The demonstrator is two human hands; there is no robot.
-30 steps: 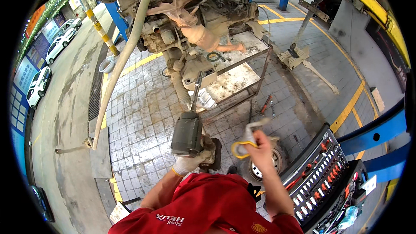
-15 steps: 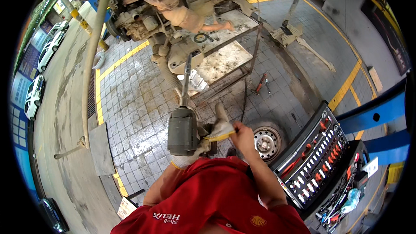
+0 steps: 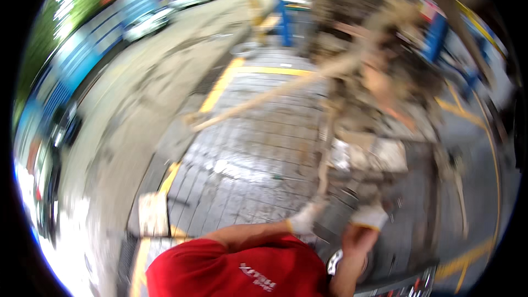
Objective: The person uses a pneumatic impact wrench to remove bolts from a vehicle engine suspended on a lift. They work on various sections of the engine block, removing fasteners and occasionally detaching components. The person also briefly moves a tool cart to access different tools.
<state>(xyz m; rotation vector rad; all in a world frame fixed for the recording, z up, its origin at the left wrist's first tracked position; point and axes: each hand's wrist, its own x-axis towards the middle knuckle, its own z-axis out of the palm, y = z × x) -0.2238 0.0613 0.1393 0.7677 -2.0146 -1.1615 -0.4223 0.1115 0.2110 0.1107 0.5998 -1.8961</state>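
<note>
The picture is heavily blurred. My left hand (image 3: 302,217), in a white glove, is at the left side of a dark grey impact wrench (image 3: 335,214) and appears to grip it. My right hand (image 3: 367,218), with white glove fabric and a yellow cuff over it, is at the wrench's right side; its fingers are smeared. Beyond the wrench hangs the dirty engine assembly (image 3: 374,55), with a metal stand (image 3: 388,154) below it.
A long pale bar (image 3: 253,99) crosses the upper middle. Blue lift posts (image 3: 284,16) flank the engine. A wheel (image 3: 335,258) and a socket set (image 3: 404,286) are low on the right. A board (image 3: 153,214) is at left; parked cars (image 3: 146,25) line the road.
My view has swung leftward, shifting the engine, wrench and my hands rightward in the picture. My right hand, earlier bare and holding a glove, now has glove fabric over it beside the wrench.
</note>
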